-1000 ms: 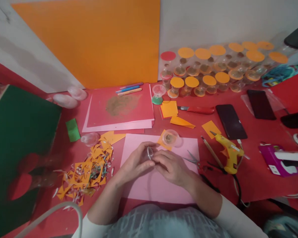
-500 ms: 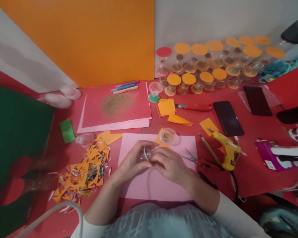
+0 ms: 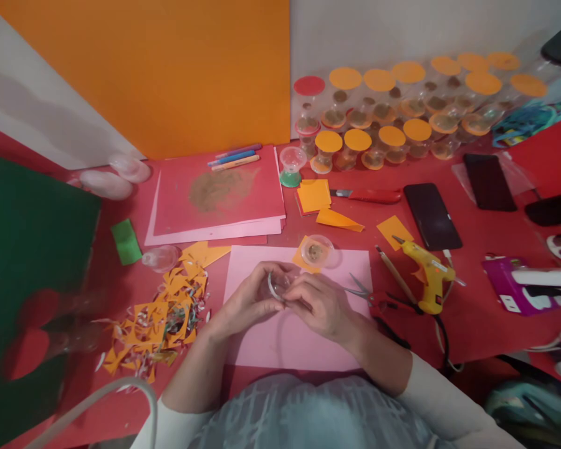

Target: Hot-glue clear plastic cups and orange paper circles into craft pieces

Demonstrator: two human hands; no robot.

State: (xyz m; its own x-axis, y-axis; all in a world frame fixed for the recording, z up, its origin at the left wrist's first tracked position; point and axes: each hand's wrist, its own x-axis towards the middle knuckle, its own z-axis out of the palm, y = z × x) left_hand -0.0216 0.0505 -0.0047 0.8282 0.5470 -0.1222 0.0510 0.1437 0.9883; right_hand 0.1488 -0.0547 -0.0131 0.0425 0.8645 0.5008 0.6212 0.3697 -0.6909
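Above a pink sheet (image 3: pixel 262 349), both of my hands hold a clear plastic cup-like piece (image 3: pixel 278 285) with a round rim. My left hand (image 3: pixel 255 298) is wrapped around its left side. The fingers of my right hand (image 3: pixel 315 304) are pinched at its right side and partly hide it. Just beyond them, a clear cup (image 3: pixel 316 252) with brown grains inside stands on an orange paper square (image 3: pixel 302 256). Scissors (image 3: pixel 362 290) with red handles lie to the right of my right hand.
Orange paper scraps (image 3: pixel 154 327) are heaped at left. A yellow glue gun (image 3: pixel 427 274), a phone (image 3: pixel 432 216) and a red cutter knife (image 3: pixel 369 196) lie at right. Along the wall stand several clear hourglass shapes with orange discs (image 3: pixel 379 80). Red sheets (image 3: pixel 177 218) carry brown grains and markers (image 3: pixel 234 161).
The clear piece has turned slightly between my hands, so its rim shows more openly. My hands stay in almost the same place. The camera view has shifted a little.
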